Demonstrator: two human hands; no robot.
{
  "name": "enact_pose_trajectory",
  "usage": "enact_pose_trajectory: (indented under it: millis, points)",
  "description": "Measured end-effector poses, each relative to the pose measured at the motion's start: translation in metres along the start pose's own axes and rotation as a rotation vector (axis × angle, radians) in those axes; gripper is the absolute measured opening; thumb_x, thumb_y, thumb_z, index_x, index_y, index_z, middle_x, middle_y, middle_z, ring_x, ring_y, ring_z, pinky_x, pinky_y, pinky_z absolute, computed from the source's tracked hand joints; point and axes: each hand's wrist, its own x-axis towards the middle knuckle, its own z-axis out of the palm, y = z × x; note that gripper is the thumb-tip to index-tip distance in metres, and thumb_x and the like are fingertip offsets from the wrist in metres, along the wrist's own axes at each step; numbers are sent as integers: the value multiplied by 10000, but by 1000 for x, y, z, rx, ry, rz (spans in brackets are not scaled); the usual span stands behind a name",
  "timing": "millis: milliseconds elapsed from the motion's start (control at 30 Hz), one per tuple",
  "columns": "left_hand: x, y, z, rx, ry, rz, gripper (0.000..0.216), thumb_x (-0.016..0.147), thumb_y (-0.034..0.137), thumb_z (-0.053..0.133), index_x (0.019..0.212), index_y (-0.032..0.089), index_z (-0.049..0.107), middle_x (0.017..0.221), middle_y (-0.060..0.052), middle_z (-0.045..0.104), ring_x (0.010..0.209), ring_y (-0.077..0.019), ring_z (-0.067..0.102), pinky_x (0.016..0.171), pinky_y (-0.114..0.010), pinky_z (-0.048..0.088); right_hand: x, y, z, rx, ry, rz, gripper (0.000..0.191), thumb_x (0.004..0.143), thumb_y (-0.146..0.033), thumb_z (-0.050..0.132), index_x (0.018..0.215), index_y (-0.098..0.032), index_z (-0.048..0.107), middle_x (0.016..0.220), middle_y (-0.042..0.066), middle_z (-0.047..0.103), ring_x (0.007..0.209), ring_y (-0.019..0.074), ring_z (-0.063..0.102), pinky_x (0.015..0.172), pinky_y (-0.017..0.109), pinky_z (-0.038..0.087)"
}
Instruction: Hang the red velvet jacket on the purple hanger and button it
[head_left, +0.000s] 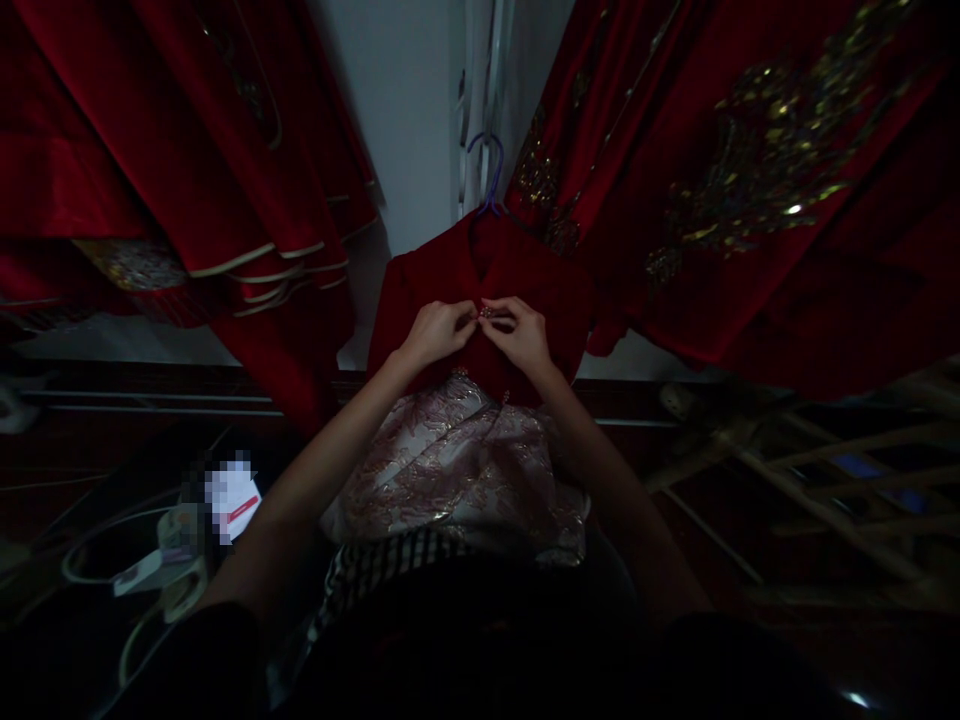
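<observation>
1 view only, head-mounted, so no overlap with any other view. Looks forward and steeply down along both forearms, close to the left hand (439, 332) and right hand (519, 335) at frame centre. Wide lens: hanging red garments (750, 180) bow inward at both sides, white wall (405, 130) straight ahead.

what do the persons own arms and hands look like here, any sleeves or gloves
Both arms are bare from the hands back along the forearms. No gloves show on the left hand or the right hand, and no watch or bracelet at the wrists. Dark sleeve edges seem to begin near the upper arms, but the dim light hides detail.
</observation>
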Motion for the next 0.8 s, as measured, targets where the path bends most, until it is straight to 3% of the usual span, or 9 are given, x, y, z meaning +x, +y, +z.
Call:
enact_pose_trajectory:
  millis: [100, 167, 333, 433, 500, 600, 700, 800]
  points:
    - [4, 3, -3, 77, -23, 22, 148, 829, 285, 536, 851, 205, 658, 661, -28, 665, 622, -181, 636, 650, -262, 444, 2, 2, 0, -7, -14, -12, 235, 772, -264, 624, 996, -191, 631, 1025, 39, 637, 875, 136, 648, 833, 314, 594]
    - [5, 6, 1, 49, -24, 13, 136, 824, 262, 538, 878, 207, 650, 724, -37, 680, 666, -188, 644, 675, -267, 451, 3, 8, 4, -46, 21, -9, 237, 759, -236, 616, 991, -188, 604, 1026, 47, 632, 873, 136, 639, 821, 302, 584]
    - [-3, 6, 28, -251, 6, -99, 211, 831, 206, 505, 1006, 191, 622, 927, -57, 706, 807, -188, 664, 787, -288, 482, -5, 29, 20, -55, 121, 76, 350, 807, -239, 556, 1146, -190, 489, 1109, 94, 610, 958, 158, 625, 864, 319, 544]
    - [-7, -2, 47, -565, 31, -143, 265, 851, 190, 461, 1078, 161, 595, 991, -70, 704, 908, -170, 663, 861, -298, 488, -21, 32, 25, -33, 64, 68, 544, 825, -229, 530, 1336, -206, 343, 1293, 131, 525, 1170, 193, 550, 1002, 374, 470]
    - [-7, -7, 56, -744, 24, -166, 275, 860, 192, 450, 1099, 141, 578, 972, -79, 703, 910, -157, 663, 859, -296, 499, -33, 31, 25, -66, -8, 33, 726, 780, -189, 562, 1423, -213, 223, 1447, 147, 377, 1310, 222, 433, 1084, 406, 395]
    - [-6, -15, 65, -808, 34, -203, 239, 848, 199, 483, 1056, 142, 587, 926, -67, 692, 875, -142, 656, 845, -292, 508, -51, 32, 21, -118, -110, 17, 840, 738, -116, 539, 1461, -211, 122, 1527, 145, 242, 1385, 234, 330, 1122, 430, 341]
    - [-9, -25, 73, -740, 89, -217, 224, 826, 188, 505, 1023, 161, 607, 1012, -69, 670, 958, -147, 632, 921, -324, 486, -66, 43, 11, -92, -143, 89, 751, 749, -111, 502, 1421, -191, 177, 1413, 168, 413, 1253, 216, 494, 1024, 415, 437]
    - [-18, -41, 87, -688, 165, -266, 290, 788, 158, 529, 1069, 176, 595, 1145, -85, 624, 1077, -167, 588, 1020, -377, 432, -76, 56, -6, -48, -91, 221, 544, 762, -177, 537, 1273, -188, 349, 1110, 105, 609, 920, 172, 639, 805, 336, 529]
